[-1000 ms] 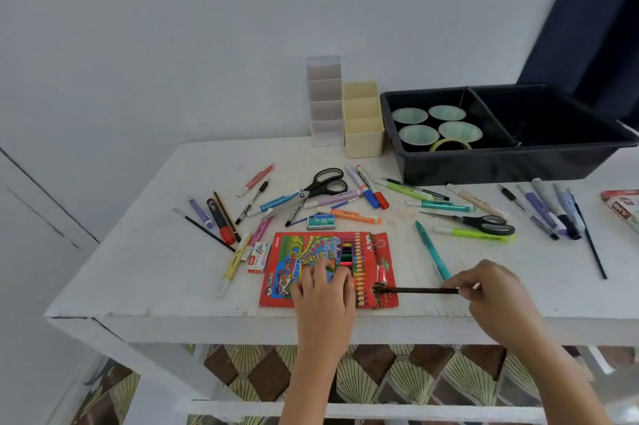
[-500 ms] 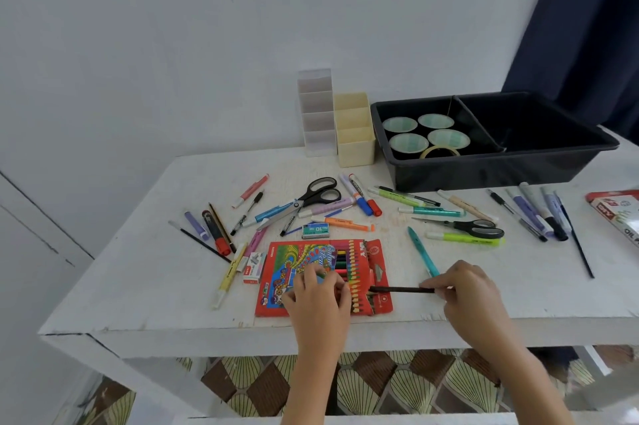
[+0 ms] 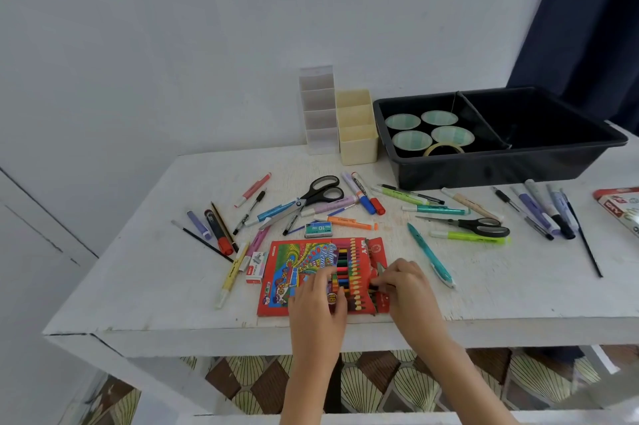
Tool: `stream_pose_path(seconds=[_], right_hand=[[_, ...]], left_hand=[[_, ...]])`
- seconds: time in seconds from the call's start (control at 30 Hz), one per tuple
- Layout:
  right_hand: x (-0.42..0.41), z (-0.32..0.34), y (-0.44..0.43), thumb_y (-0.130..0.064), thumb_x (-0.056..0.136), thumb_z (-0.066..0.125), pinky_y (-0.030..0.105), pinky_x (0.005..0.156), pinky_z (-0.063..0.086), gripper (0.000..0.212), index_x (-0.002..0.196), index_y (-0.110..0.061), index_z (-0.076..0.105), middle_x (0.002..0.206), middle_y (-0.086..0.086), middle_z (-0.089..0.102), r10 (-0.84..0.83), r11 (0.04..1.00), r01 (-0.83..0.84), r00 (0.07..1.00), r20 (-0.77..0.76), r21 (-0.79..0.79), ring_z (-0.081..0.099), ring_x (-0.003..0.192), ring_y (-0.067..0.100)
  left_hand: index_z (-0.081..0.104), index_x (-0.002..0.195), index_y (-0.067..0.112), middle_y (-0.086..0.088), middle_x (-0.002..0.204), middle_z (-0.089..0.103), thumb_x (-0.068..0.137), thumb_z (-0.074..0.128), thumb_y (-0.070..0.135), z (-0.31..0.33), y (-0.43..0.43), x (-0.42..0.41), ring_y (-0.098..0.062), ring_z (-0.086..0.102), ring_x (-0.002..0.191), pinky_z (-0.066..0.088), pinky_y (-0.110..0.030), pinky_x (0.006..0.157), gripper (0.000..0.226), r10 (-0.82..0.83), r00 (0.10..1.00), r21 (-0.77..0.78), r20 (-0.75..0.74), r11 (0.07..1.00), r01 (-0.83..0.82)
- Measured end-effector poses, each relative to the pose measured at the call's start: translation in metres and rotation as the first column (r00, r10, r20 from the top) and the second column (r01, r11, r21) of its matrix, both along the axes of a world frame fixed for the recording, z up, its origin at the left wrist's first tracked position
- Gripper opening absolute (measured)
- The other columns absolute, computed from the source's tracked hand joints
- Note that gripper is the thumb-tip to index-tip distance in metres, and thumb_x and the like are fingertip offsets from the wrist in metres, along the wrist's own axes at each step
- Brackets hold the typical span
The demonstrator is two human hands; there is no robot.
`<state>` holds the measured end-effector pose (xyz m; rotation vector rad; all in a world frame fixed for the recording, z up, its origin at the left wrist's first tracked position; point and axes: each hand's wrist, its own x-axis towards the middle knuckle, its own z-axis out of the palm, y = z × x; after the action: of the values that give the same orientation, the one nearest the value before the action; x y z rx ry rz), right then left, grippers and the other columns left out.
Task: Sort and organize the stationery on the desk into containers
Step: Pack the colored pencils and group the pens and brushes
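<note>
On the white desk, beyond the right hand, a black divided tray holds tape rolls. A cream organiser stands beyond the left hand, whose fingers lie flat on the red coloured-pencil box. The right fingertips pinch a dark pencil at the box's right end. Scissors and markers lie scattered beyond.

The bench is white. The pencil box is red with a swirling many-coloured pattern; at one o'clock from it sits a black tray, at twelve a cream holder. The floor shows brown and cream fan shapes.
</note>
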<state>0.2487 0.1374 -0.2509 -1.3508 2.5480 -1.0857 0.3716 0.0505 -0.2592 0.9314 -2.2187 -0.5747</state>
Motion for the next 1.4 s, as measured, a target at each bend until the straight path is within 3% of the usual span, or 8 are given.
stream_pose_path(seconds=[0.13, 0.3, 0.7, 0.87, 1.0, 1.13, 1.27, 1.4], right_hand=[[0.006, 0.0, 0.009, -0.001, 0.072, 0.074, 0.035, 0.07, 0.049, 0.017, 0.085, -0.012, 0.069, 0.087, 0.001, 0.059, -0.189, 0.979, 0.184, 0.981, -0.051, -0.09, 0.053, 0.082, 0.021], [0.015, 0.001, 0.01, 0.004, 0.084, 0.061, 0.031, 0.072, 0.046, 0.021, 0.099, -0.007, 0.07, 0.092, 0.005, 0.052, -0.242, 0.97, 0.243, 0.969, 0.054, -0.007, 0.048, 0.092, 0.023], [0.041, 0.0, -0.002, 0.007, 0.086, 0.043, 0.032, 0.082, 0.048, 0.051, 0.128, -0.022, 0.041, 0.111, -0.013, 0.039, -0.069, 0.988, 0.093, 0.981, 0.182, -0.127, 0.05, 0.098, 0.013], [0.034, 0.002, 0.002, 0.014, 0.082, 0.047, 0.031, 0.079, 0.054, 0.049, 0.11, -0.025, 0.053, 0.109, -0.006, 0.055, -0.108, 0.93, 0.238, 0.904, 0.413, -0.279, 0.056, 0.097, 0.002], [0.028, 0.003, 0.006, 0.005, 0.089, 0.053, 0.019, 0.066, 0.051, 0.038, 0.098, -0.032, 0.053, 0.113, 0.001, 0.053, -0.137, 0.877, 0.352, 0.835, 0.533, -0.326, 0.055, 0.099, 0.0], [0.035, 0.009, 0.01, -0.021, 0.089, 0.061, 0.013, 0.072, 0.043, 0.045, 0.13, -0.018, 0.042, 0.124, 0.001, 0.038, -0.238, 0.759, 0.565, 0.704, 0.67, -0.325, 0.046, 0.114, 0.013], [0.04, 0.023, 0.004, -0.031, 0.081, 0.07, 0.028, 0.079, 0.048, 0.062, 0.132, -0.018, 0.038, 0.116, 0.005, 0.056, 0.024, 0.732, 0.605, 0.438, 0.899, -0.315, 0.059, 0.106, 0.017], [0.031, 0.039, -0.008, -0.008, 0.083, 0.066, 0.023, 0.062, 0.055, 0.039, 0.117, -0.014, 0.048, 0.1, 0.007, 0.068, 0.184, 0.752, 0.507, 0.452, 0.873, -0.421, 0.069, 0.083, 0.011]], left_hand=[[0.062, 0.107, 0.013, 0.006, 0.102, 0.058, 0.087, 0.061, 0.012, 0.007, -0.013, 0.012, -0.013, 0.058, 0.096, 0.049, -0.019, 0.078, 0.02, 0.164, 0.981, 0.102, -0.104, 0.983, -0.153], [0.061, 0.107, 0.005, -0.015, 0.111, 0.06, 0.084, 0.067, 0.018, 0.002, -0.034, 0.031, -0.031, 0.055, 0.103, 0.045, -0.044, 0.081, 0.028, 0.479, 0.871, 0.035, 0.113, 0.874, -0.485], [0.052, 0.12, 0.006, -0.014, 0.109, 0.059, 0.074, 0.077, 0.03, 0.011, -0.039, 0.037, -0.029, 0.054, 0.104, 0.049, -0.043, 0.085, 0.057, 0.43, 0.895, 0.418, 0.115, 0.796, -0.437], [0.06, 0.101, 0.007, -0.006, 0.088, 0.069, 0.078, 0.075, 0.018, 0.027, -0.04, 0.05, -0.017, 0.068, 0.076, 0.053, -0.024, 0.054, 0.03, 0.353, 0.933, 0.817, -0.077, 0.558, -0.144], [0.052, 0.109, 0.007, -0.012, 0.099, 0.069, 0.079, 0.071, 0.003, 0.032, -0.037, 0.047, -0.027, 0.068, 0.082, 0.055, -0.033, 0.061, 0.036, 0.39, 0.891, 0.94, -0.233, 0.327, 0.103], [0.054, 0.109, 0.006, -0.013, 0.1, 0.069, 0.079, 0.069, 0.0, 0.026, -0.026, 0.039, -0.027, 0.069, 0.08, 0.054, -0.031, 0.052, 0.034, 0.441, 0.843, 0.94, -0.308, 0.276, 0.199], [0.058, 0.11, 0.01, -0.01, 0.099, 0.072, 0.081, 0.065, 0.003, 0.025, -0.015, 0.025, -0.027, 0.069, 0.087, 0.058, -0.037, 0.061, 0.031, 0.479, 0.765, 0.902, -0.431, 0.244, 0.356], [0.056, 0.118, 0.015, -0.008, 0.109, 0.07, 0.077, 0.065, 0.011, 0.03, -0.001, 0.008, -0.026, 0.067, 0.099, 0.058, -0.036, 0.072, 0.043, 0.398, 0.728, 0.829, -0.559, 0.235, 0.508]])
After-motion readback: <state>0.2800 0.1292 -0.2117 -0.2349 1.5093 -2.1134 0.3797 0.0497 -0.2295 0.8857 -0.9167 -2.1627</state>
